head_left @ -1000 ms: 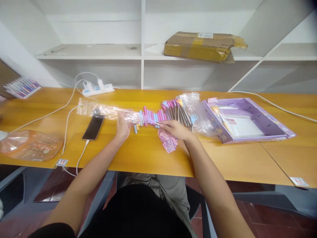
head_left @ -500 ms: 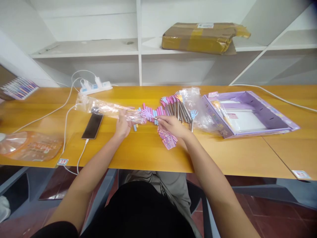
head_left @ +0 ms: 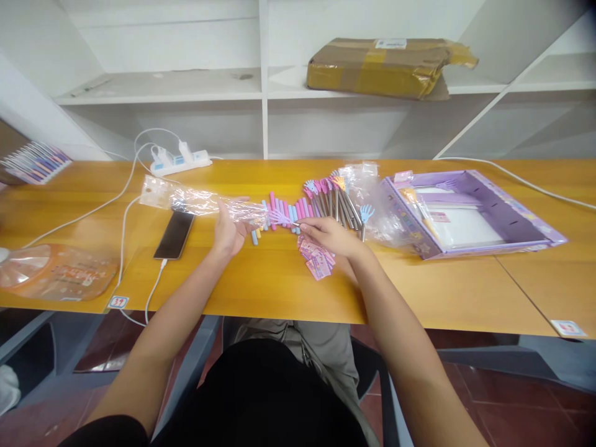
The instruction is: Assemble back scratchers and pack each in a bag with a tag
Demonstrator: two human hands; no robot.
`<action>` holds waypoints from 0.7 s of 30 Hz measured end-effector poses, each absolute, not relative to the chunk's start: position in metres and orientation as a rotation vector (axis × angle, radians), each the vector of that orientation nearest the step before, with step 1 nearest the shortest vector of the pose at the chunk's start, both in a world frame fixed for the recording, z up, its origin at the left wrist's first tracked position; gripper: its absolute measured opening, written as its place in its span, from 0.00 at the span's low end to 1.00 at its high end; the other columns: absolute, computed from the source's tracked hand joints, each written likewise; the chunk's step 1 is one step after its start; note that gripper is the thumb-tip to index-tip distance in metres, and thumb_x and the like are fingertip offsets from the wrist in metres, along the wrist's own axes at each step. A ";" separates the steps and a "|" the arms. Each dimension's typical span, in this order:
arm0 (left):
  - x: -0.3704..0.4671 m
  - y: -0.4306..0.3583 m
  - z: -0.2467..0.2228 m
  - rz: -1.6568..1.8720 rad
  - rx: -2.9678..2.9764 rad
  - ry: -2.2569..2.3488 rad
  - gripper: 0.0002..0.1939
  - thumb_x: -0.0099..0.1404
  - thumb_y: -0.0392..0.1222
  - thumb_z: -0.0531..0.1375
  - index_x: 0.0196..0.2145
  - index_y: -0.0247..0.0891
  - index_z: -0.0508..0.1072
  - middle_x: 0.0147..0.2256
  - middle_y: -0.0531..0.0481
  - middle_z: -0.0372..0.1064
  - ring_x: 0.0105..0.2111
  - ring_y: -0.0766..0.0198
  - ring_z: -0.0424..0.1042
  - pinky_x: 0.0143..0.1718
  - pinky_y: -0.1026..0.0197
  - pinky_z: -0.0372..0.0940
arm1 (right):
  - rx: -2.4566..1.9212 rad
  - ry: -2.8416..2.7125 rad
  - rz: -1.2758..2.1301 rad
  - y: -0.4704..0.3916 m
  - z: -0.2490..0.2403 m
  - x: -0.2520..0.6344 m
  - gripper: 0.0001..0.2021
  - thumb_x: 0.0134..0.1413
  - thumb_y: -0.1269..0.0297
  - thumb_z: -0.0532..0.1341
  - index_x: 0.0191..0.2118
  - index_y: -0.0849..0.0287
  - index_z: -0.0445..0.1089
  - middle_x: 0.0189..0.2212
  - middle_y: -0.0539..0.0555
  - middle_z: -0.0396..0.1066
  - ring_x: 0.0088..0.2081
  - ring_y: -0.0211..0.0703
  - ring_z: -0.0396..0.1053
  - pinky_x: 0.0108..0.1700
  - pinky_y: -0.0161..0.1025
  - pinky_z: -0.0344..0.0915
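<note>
Bright, even overhead light with soft shadows (edges bow from lens distortion), glare on the clear plastic sleeve (head_left: 200,202).

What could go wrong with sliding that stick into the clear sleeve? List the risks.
1. The left hand holds the thin clear sleeve only near its mouth; the hand-shaped head of the stick might snag or tear the film.
2. The right hand works right above the loose pink tags; a sweep could scatter them.
3. The pastel caps lie loose beside the sleeve and may roll.
</note>
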State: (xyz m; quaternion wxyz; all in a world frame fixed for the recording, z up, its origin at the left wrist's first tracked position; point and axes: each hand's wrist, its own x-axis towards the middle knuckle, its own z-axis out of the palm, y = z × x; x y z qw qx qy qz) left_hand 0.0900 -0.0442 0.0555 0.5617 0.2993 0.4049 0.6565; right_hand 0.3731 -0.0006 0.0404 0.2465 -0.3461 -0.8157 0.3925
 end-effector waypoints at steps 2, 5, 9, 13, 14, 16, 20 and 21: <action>0.090 -0.044 0.054 1.536 0.701 0.948 0.38 0.74 0.78 0.53 0.56 0.40 0.76 0.41 0.39 0.84 0.47 0.49 0.85 0.44 0.52 0.82 | -0.948 -2.226 1.088 0.000 0.039 0.373 0.24 0.76 0.42 0.55 0.38 0.56 0.75 0.26 0.48 0.69 0.27 0.40 0.62 0.33 0.39 0.56; 0.090 -0.043 0.053 1.528 0.708 0.937 0.37 0.75 0.77 0.53 0.55 0.40 0.76 0.42 0.39 0.84 0.48 0.48 0.85 0.44 0.53 0.82 | -0.953 -2.218 1.107 -0.001 0.038 0.373 0.24 0.76 0.43 0.55 0.40 0.57 0.76 0.26 0.48 0.69 0.27 0.40 0.62 0.33 0.38 0.56; 0.094 -0.045 0.053 1.472 0.731 0.935 0.35 0.76 0.76 0.54 0.51 0.39 0.77 0.42 0.38 0.84 0.48 0.49 0.85 0.43 0.53 0.82 | -0.934 -2.228 1.080 -0.002 0.039 0.371 0.23 0.75 0.44 0.56 0.38 0.57 0.76 0.26 0.48 0.70 0.28 0.41 0.63 0.34 0.38 0.58; 0.103 -0.051 0.046 1.402 0.745 0.929 0.31 0.74 0.71 0.62 0.48 0.37 0.78 0.43 0.38 0.84 0.48 0.49 0.85 0.47 0.51 0.81 | -0.921 -2.203 1.154 -0.005 0.035 0.366 0.19 0.75 0.47 0.58 0.47 0.57 0.79 0.28 0.50 0.76 0.29 0.43 0.69 0.34 0.39 0.62; 0.106 -0.052 0.043 1.387 0.758 0.914 0.30 0.72 0.70 0.65 0.47 0.36 0.79 0.43 0.38 0.84 0.48 0.49 0.85 0.49 0.50 0.81 | -0.919 -2.180 1.197 -0.006 0.034 0.364 0.19 0.74 0.48 0.59 0.53 0.57 0.78 0.28 0.50 0.77 0.28 0.43 0.70 0.34 0.39 0.63; 0.111 -0.055 0.034 1.347 0.799 0.871 0.28 0.68 0.65 0.72 0.46 0.35 0.79 0.44 0.39 0.83 0.49 0.50 0.84 0.52 0.48 0.80 | -0.913 -2.126 1.272 -0.008 0.030 0.359 0.23 0.73 0.50 0.60 0.64 0.57 0.72 0.28 0.49 0.77 0.26 0.42 0.69 0.31 0.39 0.64; 0.119 -0.059 0.020 1.278 0.878 0.809 0.29 0.57 0.57 0.81 0.46 0.35 0.79 0.46 0.41 0.83 0.50 0.50 0.84 0.54 0.47 0.79 | -0.917 -2.078 1.310 -0.015 0.028 0.349 0.28 0.73 0.52 0.62 0.72 0.55 0.65 0.31 0.48 0.77 0.24 0.40 0.68 0.28 0.38 0.65; 0.119 -0.059 0.019 1.272 0.888 0.804 0.29 0.57 0.56 0.81 0.46 0.35 0.79 0.46 0.41 0.83 0.49 0.51 0.84 0.54 0.48 0.79 | -0.922 -2.070 1.310 -0.017 0.029 0.348 0.28 0.73 0.53 0.62 0.72 0.54 0.64 0.32 0.48 0.77 0.23 0.39 0.68 0.28 0.38 0.65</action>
